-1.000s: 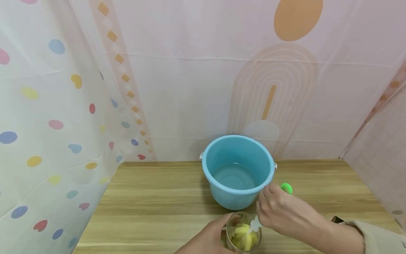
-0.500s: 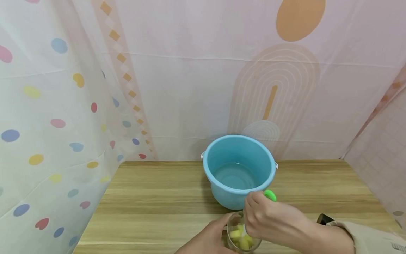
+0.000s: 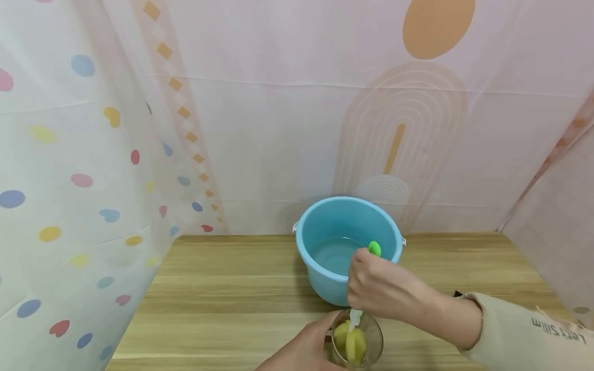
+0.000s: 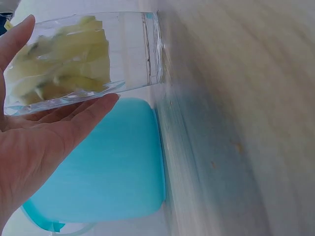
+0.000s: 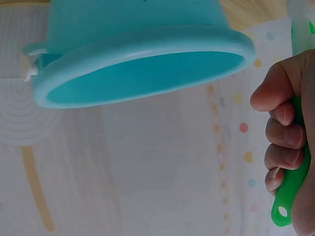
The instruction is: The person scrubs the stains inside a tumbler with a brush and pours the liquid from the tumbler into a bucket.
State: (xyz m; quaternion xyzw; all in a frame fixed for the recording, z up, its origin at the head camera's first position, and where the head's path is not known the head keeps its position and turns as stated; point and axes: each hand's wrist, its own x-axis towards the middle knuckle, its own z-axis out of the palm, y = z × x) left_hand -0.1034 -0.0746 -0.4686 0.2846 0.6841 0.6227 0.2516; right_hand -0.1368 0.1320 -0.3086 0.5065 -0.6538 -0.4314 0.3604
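Observation:
In the head view a clear glass cup [image 3: 373, 346] stands near the table's front edge. My left hand [image 3: 310, 344] holds its left side; in the left wrist view the thumb and fingers lie on either side of the glass. A cup brush with a green handle [image 5: 294, 189] and whitish neck [image 3: 355, 317] reaches down into the cup. Its yellow strip-like head [image 4: 64, 59] fills the cup's upper part. My right hand [image 3: 382, 283] grips the brush handle in a fist above the cup, in front of the bucket's rim. The green handle end sticks up past the fist.
A light blue bucket [image 3: 320, 283] with some water in it stands just behind the cup. A small dark object [image 3: 458, 293] shows behind the right sleeve. Patterned curtains [image 3: 260, 129] hang behind the wooden table [image 3: 223, 288] and at both sides.
My right hand has moved left and up toward the bucket, standing the brush more upright. The yellow head has shifted inside the cup. The left hand and cup stay in place.

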